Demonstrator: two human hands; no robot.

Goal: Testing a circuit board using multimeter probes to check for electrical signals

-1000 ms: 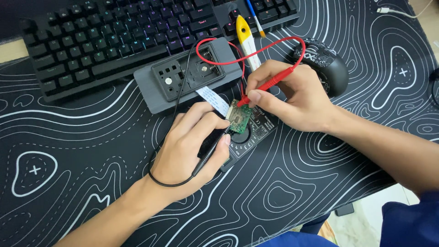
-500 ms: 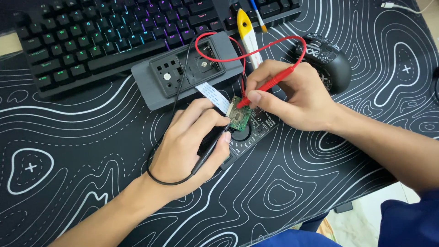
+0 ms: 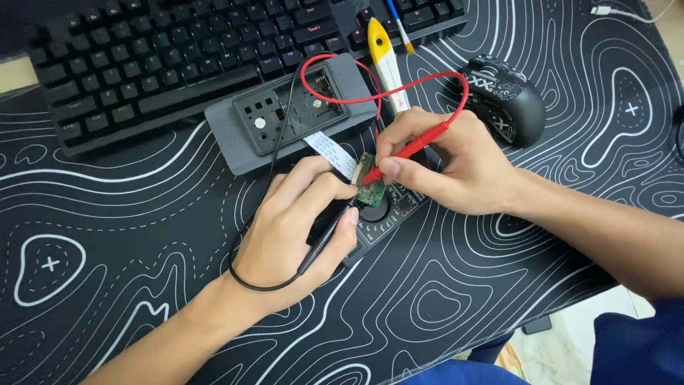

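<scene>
A: Handling of the small green circuit board (image 3: 370, 182) is being noted. It is being judged light, stiff and fragile; a grip by the bare edges looks safest, away from the solder points and from the pale flat ribbon cable (image 3: 333, 152) attached at its upper left.

B: Position is being recorded. The board is being held over the dial of a dark multimeter (image 3: 388, 210) lying on the patterned tabletop mat (image 3: 142, 235), just in front of the grey box with cut-outs (image 3: 292, 110).

A: Fingers are being logged. On the left hand (image 3: 292, 235) they are being curled and pressed together, pinching the black probe (image 3: 324, 239) against the board's lower edge. On the right hand (image 3: 442, 160) the thumb and forefinger are pinching the red probe (image 3: 406, 151), tip being set on the board's top face.

B: Appearance is being entered: green, roughly rectangular, small parts too fine to tell. Red lead (image 3: 342, 78) is looping over the box; keyboard (image 3: 178, 57) and mouse (image 3: 502, 96) are lying behind.
</scene>
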